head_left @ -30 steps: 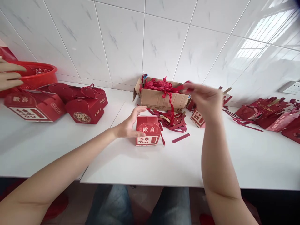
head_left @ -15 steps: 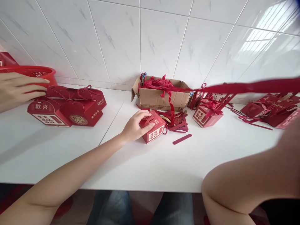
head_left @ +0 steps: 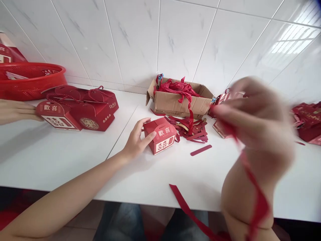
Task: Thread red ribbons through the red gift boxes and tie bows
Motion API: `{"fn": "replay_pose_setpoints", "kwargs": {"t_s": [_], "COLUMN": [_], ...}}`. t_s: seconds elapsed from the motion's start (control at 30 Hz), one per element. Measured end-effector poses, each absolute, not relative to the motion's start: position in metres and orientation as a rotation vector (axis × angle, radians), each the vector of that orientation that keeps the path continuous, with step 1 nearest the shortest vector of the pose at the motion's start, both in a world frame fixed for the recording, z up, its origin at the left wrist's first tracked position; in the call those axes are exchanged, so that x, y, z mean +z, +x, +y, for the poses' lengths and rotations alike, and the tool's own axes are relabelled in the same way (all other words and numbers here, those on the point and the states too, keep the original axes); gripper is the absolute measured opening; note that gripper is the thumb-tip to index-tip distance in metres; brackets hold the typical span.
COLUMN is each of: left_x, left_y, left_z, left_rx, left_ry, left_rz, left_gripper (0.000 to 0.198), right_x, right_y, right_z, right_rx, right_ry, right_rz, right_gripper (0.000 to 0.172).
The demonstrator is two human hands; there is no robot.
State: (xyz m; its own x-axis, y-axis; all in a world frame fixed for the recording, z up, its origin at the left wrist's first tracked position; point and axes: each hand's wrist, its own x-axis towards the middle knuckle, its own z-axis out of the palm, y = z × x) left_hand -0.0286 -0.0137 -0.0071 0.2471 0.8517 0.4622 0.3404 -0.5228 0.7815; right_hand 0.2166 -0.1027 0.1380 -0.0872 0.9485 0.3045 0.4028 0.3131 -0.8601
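My left hand [head_left: 136,142] grips the left side of a small red gift box [head_left: 164,132] with cream panels and Chinese characters, its thumb on the front and fingers at the back. The box rests on the white table. To the right, raised above the table, my right hand [head_left: 260,117] is smeared by motion and pinches a red ribbon [head_left: 184,204]. The ribbon trails below the hand, with one loose end near the table's front edge. A cardboard box [head_left: 180,105] full of red ribbons stands behind the gift box.
A pile of dark red strips [head_left: 197,130] and one loose strip [head_left: 201,150] lie right of the gift box. At left, another person's hand [head_left: 20,110] touches joined red boxes [head_left: 92,112] before a red basket [head_left: 32,82]. More red boxes [head_left: 311,120] stand at right.
My right hand has come into view from the right, bringing the ribbon down out of the cardboard box area. My left hand has shifted to the box's side. The other person's hand has lowered.
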Motion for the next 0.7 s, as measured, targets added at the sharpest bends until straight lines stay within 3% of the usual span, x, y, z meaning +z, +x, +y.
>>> {"fn": "replay_pose_setpoints", "kwargs": {"t_s": [0.27, 0.7], "left_x": [-0.015, -0.021], "left_y": [-0.025, -0.022], "left_z": [-0.015, -0.018], "left_rx": [1.365, 1.454], "left_ry": [2.098, 2.023], "left_rz": [1.130, 1.164], "left_gripper": [0.041, 0.059], "right_x": [0.091, 0.078], "right_y": [0.190, 0.187], "right_z": [-0.027, -0.020], "right_rx": [1.282, 1.184], "right_ry": [-1.298, -1.465], "right_rz": [-1.871, -1.890], "right_gripper": [0.036, 0.037]}}
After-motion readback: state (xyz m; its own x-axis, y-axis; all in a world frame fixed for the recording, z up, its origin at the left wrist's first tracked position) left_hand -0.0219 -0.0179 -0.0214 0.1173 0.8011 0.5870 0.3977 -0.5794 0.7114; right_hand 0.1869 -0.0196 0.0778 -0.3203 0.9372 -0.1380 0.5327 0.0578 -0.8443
